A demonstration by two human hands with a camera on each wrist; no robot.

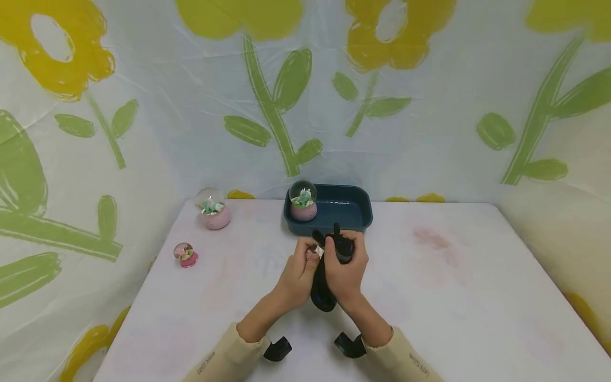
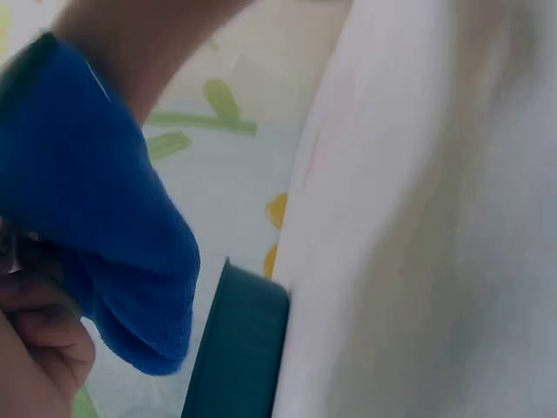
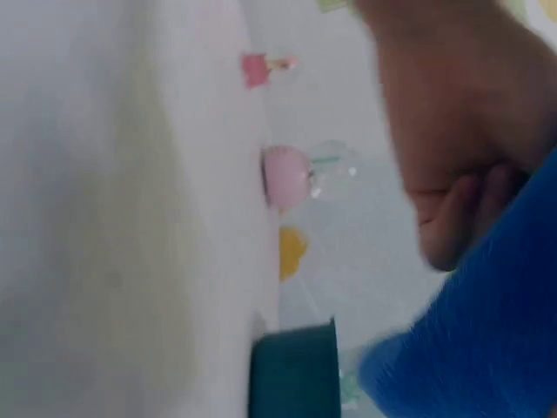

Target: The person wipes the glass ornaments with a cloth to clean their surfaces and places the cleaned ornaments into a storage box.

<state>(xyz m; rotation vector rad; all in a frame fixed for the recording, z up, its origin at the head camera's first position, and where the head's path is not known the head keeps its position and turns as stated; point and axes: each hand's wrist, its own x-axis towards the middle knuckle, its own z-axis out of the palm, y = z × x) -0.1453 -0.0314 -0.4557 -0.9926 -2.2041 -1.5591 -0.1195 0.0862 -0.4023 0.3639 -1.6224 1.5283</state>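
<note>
Over the middle of the table both hands meet at a cloth, which looks black in the head view and dark blue in the wrist views. The right hand (image 1: 345,273) grips the cloth (image 1: 322,292), thumb on top, and part of it bunches up above the fingers. Between the fingertips of the left hand (image 1: 296,278) is a small snow globe (image 1: 312,252), pinkish and mostly hidden by fingers and cloth. In the left wrist view the blue cloth (image 2: 122,200) hangs beside the left hand (image 2: 43,348). The right wrist view shows the left hand's curled fingers (image 3: 452,213) beside the cloth.
Behind the hands stands a dark teal tray (image 1: 346,229) with a pink-based snow globe (image 1: 303,201) at its left end. Another large snow globe (image 1: 215,212) and a small one (image 1: 186,255) stand on the left. Black elbow-shaped pieces (image 1: 278,349) stick out by the cuffs.
</note>
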